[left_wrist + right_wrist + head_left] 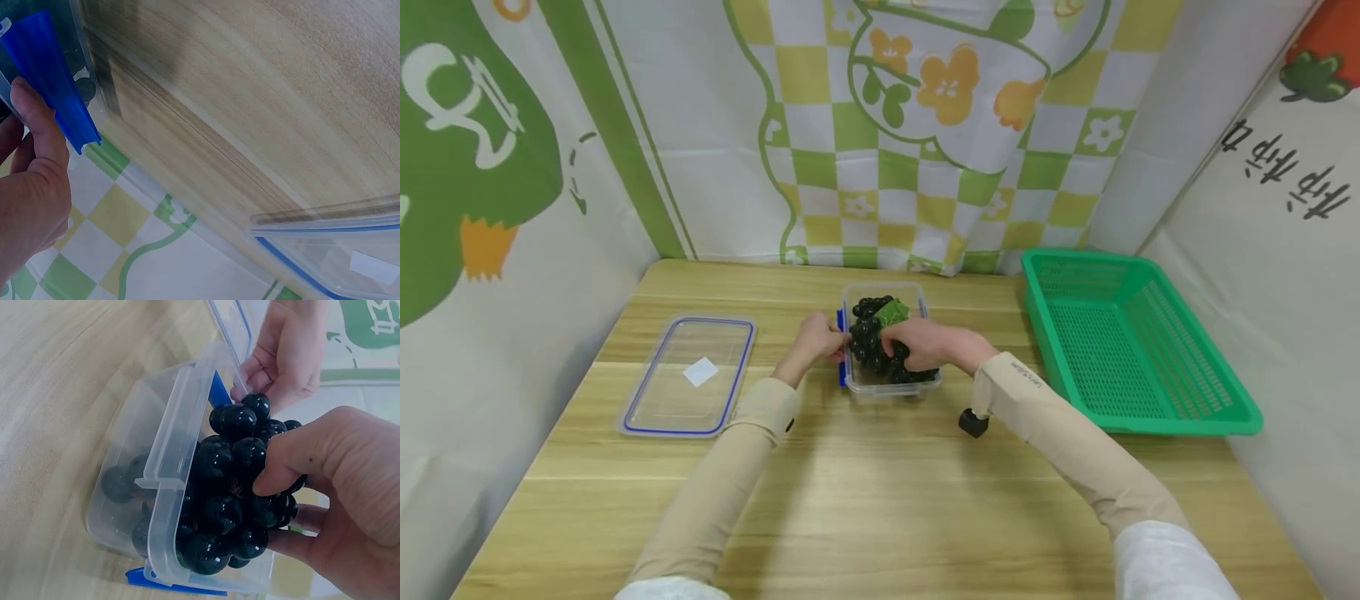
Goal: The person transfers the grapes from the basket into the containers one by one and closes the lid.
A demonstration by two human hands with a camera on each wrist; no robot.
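A clear plastic food container [891, 389] with blue side latches stands lidless on the table. Dark artificial-looking grapes [215, 459] with a green leaf [892, 312] fill it, some heaped above the rim in the right wrist view. My right hand [932, 342] grips the bunch from above, thumb on the near grapes and other fingers behind them. At the container's left side, my left hand [818, 340] pinches the rim beside a hanging blue latch [50, 75]. Part of the left fingers is hidden behind the container wall in the left wrist view.
Left of the container lies its clear lid [655, 392] with a blue seal and a white label [700, 372]. A green plastic basket [1097, 358] stands at the right. Patterned cloth [835, 192] hangs along the table's back edge.
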